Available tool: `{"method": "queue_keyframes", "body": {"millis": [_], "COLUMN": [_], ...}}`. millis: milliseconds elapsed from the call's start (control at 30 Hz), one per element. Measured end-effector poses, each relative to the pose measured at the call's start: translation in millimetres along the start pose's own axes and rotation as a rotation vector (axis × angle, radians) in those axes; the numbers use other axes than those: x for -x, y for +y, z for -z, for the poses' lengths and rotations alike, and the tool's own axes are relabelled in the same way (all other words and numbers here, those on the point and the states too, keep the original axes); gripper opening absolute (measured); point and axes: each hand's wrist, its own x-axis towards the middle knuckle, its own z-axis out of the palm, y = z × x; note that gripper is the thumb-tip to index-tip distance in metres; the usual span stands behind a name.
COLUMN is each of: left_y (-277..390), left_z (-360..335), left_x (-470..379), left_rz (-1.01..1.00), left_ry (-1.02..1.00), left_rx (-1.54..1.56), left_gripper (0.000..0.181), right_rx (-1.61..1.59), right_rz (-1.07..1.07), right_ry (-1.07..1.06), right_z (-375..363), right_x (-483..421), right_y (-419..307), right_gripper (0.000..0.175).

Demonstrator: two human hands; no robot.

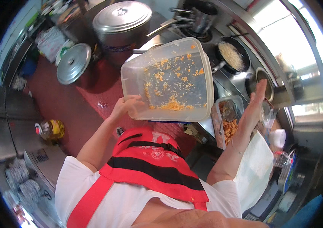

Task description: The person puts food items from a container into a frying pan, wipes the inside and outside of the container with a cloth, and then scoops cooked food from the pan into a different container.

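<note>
My left hand (128, 107) grips the lower left corner of a large translucent plastic container (175, 81), held tilted in front of me. Orange and pale food bits cling inside it, thickest along its lower side. Off to the right, my right hand (257, 94) is raised and flat with nothing in it, near a metal bowl (265, 82). Beside my right forearm lies a plastic tub (220, 142) of orange-brown food pieces (230, 129), with a round metal utensil resting in it. A frying pan (247, 61) with pale shredded food (231, 56) sits on the stove beyond.
A big lidded pot (121, 17) stands at the back, a smaller round lid (74, 63) to its left. An oil bottle (51, 129) is on the left. A saucepan (202, 20) stands on a rear burner. A white cloth or sheet (255, 168) hangs by my right arm.
</note>
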Motion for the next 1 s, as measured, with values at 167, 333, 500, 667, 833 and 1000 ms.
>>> {"method": "queue_keyframes", "body": {"millis": [167,333,500,667,833,1000], "left_y": [35,63,63,45,27,12], "left_z": [-17,-3,-67,-133,-192,-318], "left_x": [13,44,63,44,47,-27], "left_rz": [0.036,-0.053,0.008,-0.052,-0.152,-0.129], "left_ry": [0.096,0.327,0.654,0.945,1.109,1.361], "left_rx": [0.076,-0.160,0.018,-0.005,-0.291,0.156], "left_gripper": [0.035,0.031,0.031,0.028,0.027,0.023], "right_rx": [0.622,0.184,0.541,-0.182,0.127,0.287], "right_rz": [0.333,0.100,0.442,-0.400,-0.146,0.051], "right_ry": [-0.530,-0.567,-0.926,-1.119,-1.130,-1.448], "right_z": [-12,-52,-29,-25,-33,5], "right_x": [-95,-145,-221,-295,-313,-383], "right_y": [46,34,98,93,109,66], "right_gripper": [0.060,0.057,0.058,0.055,0.051,0.055]}}
